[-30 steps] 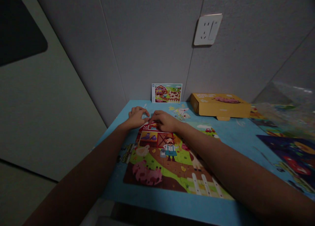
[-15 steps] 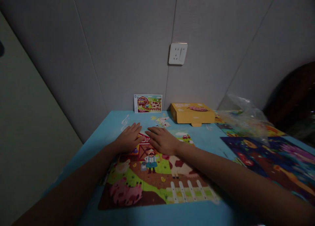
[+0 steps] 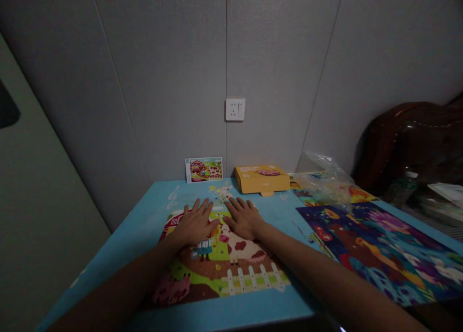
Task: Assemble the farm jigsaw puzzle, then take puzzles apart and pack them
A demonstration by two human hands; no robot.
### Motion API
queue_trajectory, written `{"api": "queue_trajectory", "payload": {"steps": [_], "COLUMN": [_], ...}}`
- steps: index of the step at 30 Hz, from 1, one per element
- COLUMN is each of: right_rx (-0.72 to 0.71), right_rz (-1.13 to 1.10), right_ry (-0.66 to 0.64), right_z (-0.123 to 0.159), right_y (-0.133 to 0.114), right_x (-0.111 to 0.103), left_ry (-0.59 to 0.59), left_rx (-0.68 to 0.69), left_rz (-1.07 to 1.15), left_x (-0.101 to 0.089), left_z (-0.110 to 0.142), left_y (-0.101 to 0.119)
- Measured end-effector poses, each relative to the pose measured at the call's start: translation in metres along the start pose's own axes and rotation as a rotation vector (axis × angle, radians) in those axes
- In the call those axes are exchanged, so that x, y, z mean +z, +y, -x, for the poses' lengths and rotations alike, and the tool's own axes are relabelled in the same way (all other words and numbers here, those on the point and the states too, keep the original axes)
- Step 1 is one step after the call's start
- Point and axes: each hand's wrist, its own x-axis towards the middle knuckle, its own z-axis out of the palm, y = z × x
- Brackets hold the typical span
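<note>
**Left hand (image 3: 195, 223) and right hand (image 3: 246, 220) lie flat on a farm-picture puzzle (image 3: 217, 267)**

Head view: the puzzle lies directly under both palms and spreads toward the wearer on the blue table (image 3: 137, 230). Its visible part reads as one continuous scene, with no gap between pieces, so it looks largely, perhaps fully, assembled. What the palms cover cannot be checked. Just beyond the fingertips is a small patterned patch (image 3: 221, 192); whether it is loose pieces or table print is too small to tell.

Both hands are palm down, fingers spread and pointing away from the wearer, thumbs near each other but apart. They are unclenched and grasp nothing. The forearms reach in from lower left and lower right. Ahead of the left hand stands a matching picture card (image 3: 204, 170); ahead of the right, a yellow box (image 3: 262, 180).
</note>
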Motion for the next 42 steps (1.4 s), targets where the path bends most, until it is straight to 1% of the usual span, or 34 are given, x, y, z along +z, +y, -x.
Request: {"api": "queue_trajectory", "payload": {"steps": [2,4,7,8,11,14,17,27,36,42], "right_rx": [0.003,0.004,0.067,0.094,0.148,0.175,0.183,0.201,0.222,0.202], "right_rz": [-0.002,-0.002,0.017,0.025,0.040,0.055,0.067,0.103,0.133,0.163], "right_ry": [0.048,0.101,0.170,0.187,0.219,0.226,0.216,0.186,0.166,0.159], "right_z": [-0.003,-0.005,-0.010,-0.012,-0.016,-0.019,-0.020,-0.020,-0.020,-0.017], "right_y": [0.000,0.005,0.017,0.022,0.031,0.033,0.032,0.026,0.023,0.017], "right_x": [-0.002,-0.006,-0.011,-0.013,-0.012,-0.009,-0.007,-0.012,-0.011,-0.019], "left_ry": [0.020,0.085,0.183,0.200,0.211,0.208,0.212,0.249,0.241,0.246], "left_rx": [-0.008,-0.016,-0.069,-0.121,-0.241,-0.286,-0.288,-0.277,-0.264,-0.272], "left_rz": [0.049,0.107,0.152,0.148,0.132,0.122,0.106,0.039,0.004,-0.017], "left_x": [-0.002,-0.006,-0.013,-0.014,-0.014,-0.010,-0.007,-0.012,-0.012,-0.013], "left_z": [-0.004,-0.007,-0.011,-0.013,-0.016,-0.019,-0.020,-0.014,-0.010,-0.008], "left_y": [-0.001,-0.008,-0.030,-0.040,-0.065,-0.076,-0.074,-0.064,-0.057,-0.052]}}
